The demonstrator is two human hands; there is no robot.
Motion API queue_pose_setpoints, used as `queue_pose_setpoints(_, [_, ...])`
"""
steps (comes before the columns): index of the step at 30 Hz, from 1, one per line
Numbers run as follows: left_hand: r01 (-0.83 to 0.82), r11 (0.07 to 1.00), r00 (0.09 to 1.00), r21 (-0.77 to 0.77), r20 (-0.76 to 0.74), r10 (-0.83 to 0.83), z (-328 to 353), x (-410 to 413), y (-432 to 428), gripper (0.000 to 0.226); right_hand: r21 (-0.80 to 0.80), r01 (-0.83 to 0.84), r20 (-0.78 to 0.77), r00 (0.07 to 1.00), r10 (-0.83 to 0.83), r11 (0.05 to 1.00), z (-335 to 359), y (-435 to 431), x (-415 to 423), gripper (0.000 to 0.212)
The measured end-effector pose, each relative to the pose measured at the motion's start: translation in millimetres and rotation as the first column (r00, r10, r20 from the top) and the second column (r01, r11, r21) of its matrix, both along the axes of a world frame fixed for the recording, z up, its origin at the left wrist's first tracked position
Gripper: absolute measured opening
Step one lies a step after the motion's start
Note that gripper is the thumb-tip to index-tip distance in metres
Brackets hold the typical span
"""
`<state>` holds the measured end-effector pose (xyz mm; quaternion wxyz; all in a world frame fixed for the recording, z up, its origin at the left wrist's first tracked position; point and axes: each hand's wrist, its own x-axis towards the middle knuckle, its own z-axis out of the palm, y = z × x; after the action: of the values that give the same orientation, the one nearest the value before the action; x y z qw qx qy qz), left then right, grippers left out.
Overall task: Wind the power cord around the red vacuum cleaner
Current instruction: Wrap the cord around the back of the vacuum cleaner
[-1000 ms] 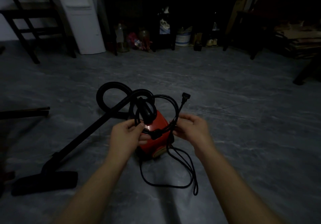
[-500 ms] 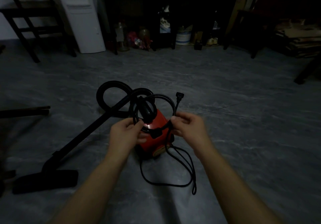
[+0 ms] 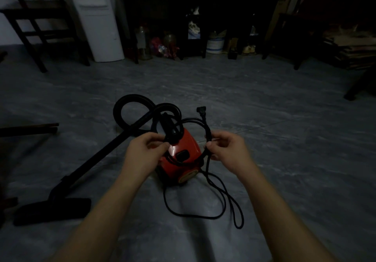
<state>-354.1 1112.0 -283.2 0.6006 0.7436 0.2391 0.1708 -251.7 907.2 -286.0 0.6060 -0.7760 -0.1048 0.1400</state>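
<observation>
The red vacuum [image 3: 183,156] is sitting on the floor [image 3: 284,139] between the hands, its hose [image 3: 130,103] curling away at the far left. The left hand [image 3: 142,152] is pinching the cord [image 3: 223,211] against the vacuum's left side; the right hand [image 3: 225,150] is gripping a bundle of turns at its right, with the plug [image 3: 202,112] sticking up beyond. Two slack loops are lying on the near floor. If either pinch loosens, the gathered turns are likely slipping off the smooth rounded body. The slack could also be snagging under the vacuum, tipping or dragging it.
</observation>
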Motion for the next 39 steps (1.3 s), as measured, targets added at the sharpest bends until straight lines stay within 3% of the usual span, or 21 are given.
queue_pose_setpoints(3, [-0.004, 0.986, 1.000, 0.164, 0.010, 0.003, -1.8, -1.0, 5.1, 0.015, -0.093, -0.068, 0.054, 0.996, 0.074, 0.993, -0.1, -2.1, -1.1, 0.022])
queue_pose_setpoints(7, [0.064, 0.882, 0.993, 0.467, 0.056, -0.101, 1.2, -3.6, -1.9, 0.025, -0.289, -0.221, 0.083, 0.964, 0.254, 0.931, -1.6, -0.9, -6.9, 0.026])
queue_pose_setpoints(9, [0.125, 0.801, 0.977, 0.585, 0.067, -0.201, 5.0, -4.2, -8.1, 0.028, -0.322, -0.293, 0.064, 0.942, 0.329, 0.900, -0.1, 0.2, -10.1, 0.026])
queue_pose_setpoints(11, [0.187, 0.663, 0.955, 0.725, 0.024, -0.297, 5.0, -4.8, -11.6, 0.037, -0.335, -0.349, 0.056, 0.920, 0.388, 0.875, 0.9, 1.7, -12.3, 0.025])
queue_pose_setpoints(14, [0.291, 0.560, 0.931, 0.776, -0.096, -0.352, 3.5, -7.5, -14.8, 0.036, -0.348, -0.384, 0.070, 0.899, 0.432, 0.855, 1.2, 4.3, -14.7, 0.025])
queue_pose_setpoints(21, [0.399, 0.698, 0.916, 0.595, -0.235, -0.324, 0.8, -5.7, -9.9, 0.029, -0.258, -0.340, 0.082, 0.925, 0.371, 0.904, 0.4, 1.5, -11.2, 0.019])
queue_pose_setpoints(27, [0.420, 0.697, 0.908, 0.582, -0.254, -0.334, 0.8, -3.5, -9.8, 0.017, -0.241, -0.300, 0.114, 0.936, 0.334, 0.923, 0.2, 3.9, -9.5, 0.022])
queue_pose_setpoints(31, [0.422, 0.641, 0.905, 0.641, -0.253, -0.343, 1.1, -5.2, -10.6, 0.012, -0.206, -0.308, 0.128, 0.932, 0.338, 0.929, 1.9, 4.7, -10.9, 0.023])
queue_pose_setpoints(34, [0.366, 0.639, 0.927, 0.677, -0.201, -0.317, -0.4, -6.3, -11.4, 0.009, -0.171, -0.305, 0.133, 0.935, 0.328, 0.937, 4.0, 6.2, -11.7, 0.020])
queue_pose_setpoints(39, [0.198, 0.783, 0.976, 0.590, -0.045, -0.213, -2.1, 0.1, -11.3, 0.014, -0.060, -0.222, 0.183, 0.956, 0.229, 0.973, 10.7, 5.1, -9.1, 0.014])
